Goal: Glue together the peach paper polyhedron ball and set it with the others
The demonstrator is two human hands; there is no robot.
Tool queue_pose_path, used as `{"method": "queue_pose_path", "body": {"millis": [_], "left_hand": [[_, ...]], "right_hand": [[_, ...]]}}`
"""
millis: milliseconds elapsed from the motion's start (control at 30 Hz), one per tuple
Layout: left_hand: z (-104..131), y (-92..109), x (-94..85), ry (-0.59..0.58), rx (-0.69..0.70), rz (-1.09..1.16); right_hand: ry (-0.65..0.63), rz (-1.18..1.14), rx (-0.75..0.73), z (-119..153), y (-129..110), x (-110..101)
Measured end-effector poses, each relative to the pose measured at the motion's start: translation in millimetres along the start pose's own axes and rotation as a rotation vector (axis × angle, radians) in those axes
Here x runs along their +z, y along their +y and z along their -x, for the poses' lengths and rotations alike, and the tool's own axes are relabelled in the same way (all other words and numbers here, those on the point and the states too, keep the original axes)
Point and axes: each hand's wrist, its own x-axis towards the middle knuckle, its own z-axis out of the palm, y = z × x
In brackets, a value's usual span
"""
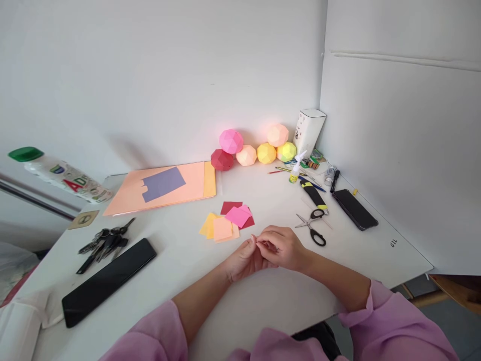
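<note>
My left hand (243, 259) and my right hand (284, 247) meet above the white table's front part, their fingertips pinched together. Whatever sits between the fingertips is too small or too hidden to make out. Just beyond them lie small paper squares: pink (239, 215), dark red (230, 206), peach (223, 228) and yellow (208, 225), partly overlapping. Scissors (312, 225) with black handles rest slightly open to the right of my right hand. Faceted paper balls, among them a pink one (231, 141) and a yellow one (266, 153), stand against the back wall.
Peach sheets (124, 193) carry a cut purple piece (165, 183) at the back left. Keys (107, 243), a black phone (108, 283) and a bottle (71, 181) are on the left. A glue bottle (295, 172), a cutter (313, 194) and another phone (355, 209) lie on the right.
</note>
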Motion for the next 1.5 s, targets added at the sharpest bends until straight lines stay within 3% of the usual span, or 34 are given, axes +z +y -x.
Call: {"method": "queue_pose_path", "body": {"millis": [267, 567, 767, 1100, 1500], "left_hand": [[0.4, -3.9, 5.4, 0.114, 0.079, -0.019], [0.8, 0.1, 6.9, 0.079, 0.055, -0.040], [-0.2, -0.3, 5.7, 0.060, 0.071, -0.040], [0.5, -1.6, 5.1, 0.122, 0.068, -0.029], [0.6, -0.4, 6.4, 0.077, 0.044, -0.017]], "right_hand": [[0.067, 0.114, -0.014, 3.5, 1.3, 6.0], [0.063, 0.070, 0.038, 3.8, 2.3, 4.3], [-0.018, 0.021, 0.099, 2.5, 2.6, 0.1], [-0.010, 0.085, -0.016, 0.6, 2.1, 0.8], [0.003, 0.085, 0.015, 1.0, 0.4, -2.7]]}}
